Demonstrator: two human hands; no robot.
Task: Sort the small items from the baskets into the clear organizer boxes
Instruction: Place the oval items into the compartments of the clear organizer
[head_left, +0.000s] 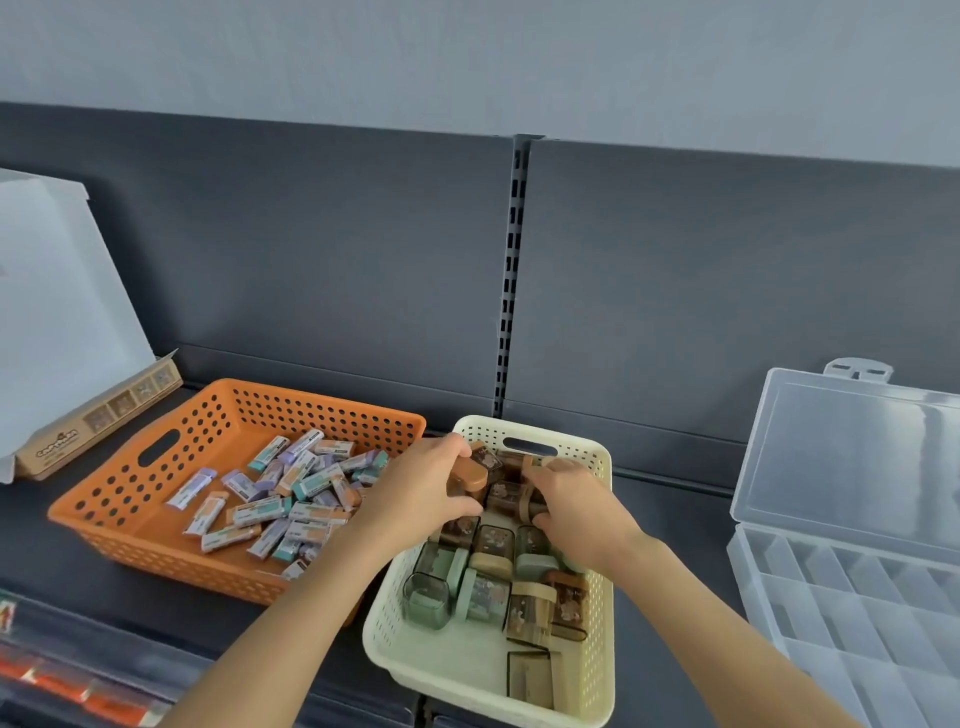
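Cream basket (384, 639) nearest, part-filled with small lidded containers (483, 592). At its far end, left hand (415, 488) grips a brown-lidded container (470, 475) and right hand (571, 499) grips a second brown container (511, 496) touching it. Open clear organizer box (740, 551) lies right, nearer the right hand. Orange basket (130, 499) is left.

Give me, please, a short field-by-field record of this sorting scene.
Left hand: grips a brown-capped case in the cream basket
Right hand: grips a tan-capped case beside it
Other cases: green, tan and brown, lying in the cream basket
Orange basket: left of the cream one, holds loose wrapped bars
Clear organizer box: far right, lid open, visible compartments empty
Cardboard box: far left
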